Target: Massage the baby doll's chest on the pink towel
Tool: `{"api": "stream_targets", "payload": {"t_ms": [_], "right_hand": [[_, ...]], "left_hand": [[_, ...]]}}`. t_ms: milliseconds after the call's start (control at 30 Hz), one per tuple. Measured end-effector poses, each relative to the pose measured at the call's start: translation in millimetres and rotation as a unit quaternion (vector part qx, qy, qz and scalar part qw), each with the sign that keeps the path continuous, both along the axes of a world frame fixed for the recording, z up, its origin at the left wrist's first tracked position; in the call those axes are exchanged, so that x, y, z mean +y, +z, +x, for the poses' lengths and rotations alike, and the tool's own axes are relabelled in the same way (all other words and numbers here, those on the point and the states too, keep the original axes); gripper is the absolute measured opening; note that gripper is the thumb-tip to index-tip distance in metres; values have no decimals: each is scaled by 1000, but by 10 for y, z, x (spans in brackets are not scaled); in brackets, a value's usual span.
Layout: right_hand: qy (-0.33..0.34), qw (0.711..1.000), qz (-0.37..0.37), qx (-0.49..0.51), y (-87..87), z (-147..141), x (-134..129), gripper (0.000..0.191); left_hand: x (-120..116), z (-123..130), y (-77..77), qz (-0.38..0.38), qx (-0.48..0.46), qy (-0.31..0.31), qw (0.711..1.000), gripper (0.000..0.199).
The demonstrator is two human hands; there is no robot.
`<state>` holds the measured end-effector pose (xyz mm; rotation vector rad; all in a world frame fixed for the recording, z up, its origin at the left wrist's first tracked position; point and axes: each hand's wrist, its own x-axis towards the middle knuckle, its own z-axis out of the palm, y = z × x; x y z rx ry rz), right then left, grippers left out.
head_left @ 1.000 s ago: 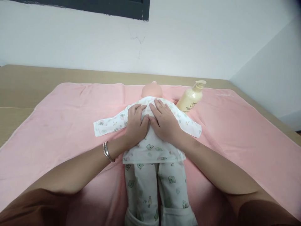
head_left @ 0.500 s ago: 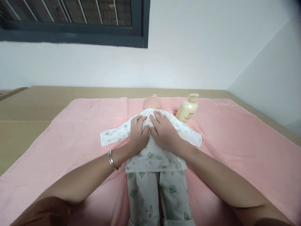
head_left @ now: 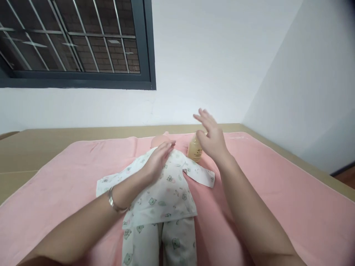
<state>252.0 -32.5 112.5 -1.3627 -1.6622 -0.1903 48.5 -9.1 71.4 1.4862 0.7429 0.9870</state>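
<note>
Here's the doll (head_left: 159, 141), laid out along the pink blanket (head_left: 271, 192), its bald head up by the middle of the blanket's far edge! White shirt (head_left: 173, 192) with small green prints, matching trousers (head_left: 177, 242) running down toward the near side and out of view. One sleeve stretches toward the blanket's left edge, the other toward the right.

Now the hands, well apart from each other, neither gripping anything. The left hand (head_left: 159, 159) is edge-on over the upper shirt, fingers straight and side by side; touching or just above the cloth, I cannot tell. A silver bangle (head_left: 112, 199) circles that wrist. And the right hand (head_left: 213, 139) hangs raised, fingers spread and slightly blurred, in front of the cream bottle (head_left: 195, 150), hiding its top; contact there, I cannot tell either. That bottle sits near the far edge, just right of the doll's head. Beyond the blanket, bare tabletop (head_left: 27, 149) runs to the white wall (head_left: 208, 55).
</note>
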Motion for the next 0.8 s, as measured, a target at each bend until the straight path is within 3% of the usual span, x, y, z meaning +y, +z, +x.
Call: {"api": "stream_targets", "payload": {"t_ms": [67,100,233,400,567,800], "right_hand": [[-51,999,13,16,-88,193,141,59],[-69,997,-2,17,-129,252,195,58],[-89,993,-70,-43,-187,239,260,62],[-142,976,-92,-137,-187,44,224,69],[-153,961,-171,-154,-336,63,340,63],[-175,964,-138,-142,-439,57,411,48]], "left_hand": [[107,238,151,-116,-46,-58,991,51],[171,345,208,-152,-61,-57,985,56],[391,669,329,-212,-104,-65,970,64],[449,888,413,-343,-258,-108,897,62],[435,943,440,-386,-290,-119,868,66],[355,608,325,-364,-253,-73,893,65]]}}
